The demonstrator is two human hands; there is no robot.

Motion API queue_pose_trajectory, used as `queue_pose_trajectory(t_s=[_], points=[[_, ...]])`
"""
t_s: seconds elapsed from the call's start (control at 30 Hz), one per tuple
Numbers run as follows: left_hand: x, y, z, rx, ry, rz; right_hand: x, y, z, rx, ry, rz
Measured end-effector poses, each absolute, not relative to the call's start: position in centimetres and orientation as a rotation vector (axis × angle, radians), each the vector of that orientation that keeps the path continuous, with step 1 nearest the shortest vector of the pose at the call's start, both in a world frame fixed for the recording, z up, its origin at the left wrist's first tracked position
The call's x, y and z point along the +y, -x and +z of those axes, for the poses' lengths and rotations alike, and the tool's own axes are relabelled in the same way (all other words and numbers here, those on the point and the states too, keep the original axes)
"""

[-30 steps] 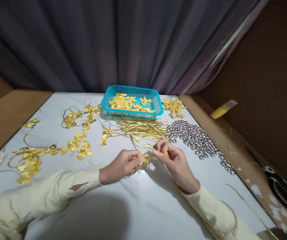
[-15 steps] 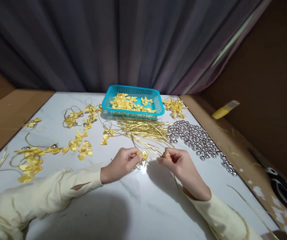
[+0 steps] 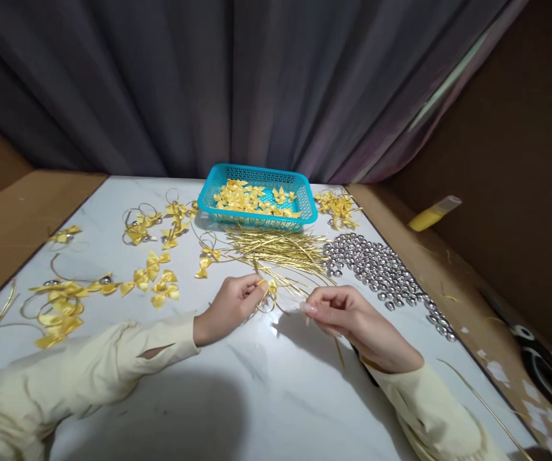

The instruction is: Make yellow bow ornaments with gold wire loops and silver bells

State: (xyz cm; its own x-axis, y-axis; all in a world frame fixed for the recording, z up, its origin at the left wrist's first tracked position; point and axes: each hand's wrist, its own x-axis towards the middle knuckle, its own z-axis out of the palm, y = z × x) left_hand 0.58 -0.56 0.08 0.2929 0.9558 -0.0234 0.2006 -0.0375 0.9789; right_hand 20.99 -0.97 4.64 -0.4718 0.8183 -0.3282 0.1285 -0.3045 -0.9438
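My left hand [image 3: 232, 308], near the middle of the table, pinches a yellow ribbon bow [image 3: 271, 286] between thumb and fingers. A loop of gold cord [image 3: 267, 308] hangs at the bow. To the right, my right hand [image 3: 353, 323] is held apart from the bow, its thumb and fingertips pressed together. What those fingertips hold, if anything, is too small to make out. A gold strand [image 3: 340, 354] shows just below this hand; whether it is held cannot be told. Beyond both hands lies a pile of gold cords [image 3: 278, 248].
A blue basket [image 3: 258, 223] with yellow bows stands at the back. Silver beads [image 3: 374, 262] are spread at the right. Bows with cord loops [image 3: 62, 314] lie at the left. Black-handled scissors [image 3: 547, 365] rest beyond the table's right edge.
My right hand has turned a little and shifted slightly right, its fingers straighter. My left hand has moved slightly up and left with the bow, which now faces me more fully.
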Motion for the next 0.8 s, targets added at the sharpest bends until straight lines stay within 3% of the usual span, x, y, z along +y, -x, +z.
queue_pose_trajectory(t_s=[0.13,0.33,0.8], points=[[-0.3,-0.3,-0.1,1.137,-1.495,0.898,-0.6,-21.7,5.2,-1.494,1.246,1.861],[-0.7,-0.5,-0.1,1.056,-1.409,0.862,-1.2,-22.2,5.3,-1.374,0.906,1.777],[-0.2,-0.3,-0.2,1.204,-1.645,0.939,-0.4,-22.4,5.4,-1.293,1.146,2.075]])
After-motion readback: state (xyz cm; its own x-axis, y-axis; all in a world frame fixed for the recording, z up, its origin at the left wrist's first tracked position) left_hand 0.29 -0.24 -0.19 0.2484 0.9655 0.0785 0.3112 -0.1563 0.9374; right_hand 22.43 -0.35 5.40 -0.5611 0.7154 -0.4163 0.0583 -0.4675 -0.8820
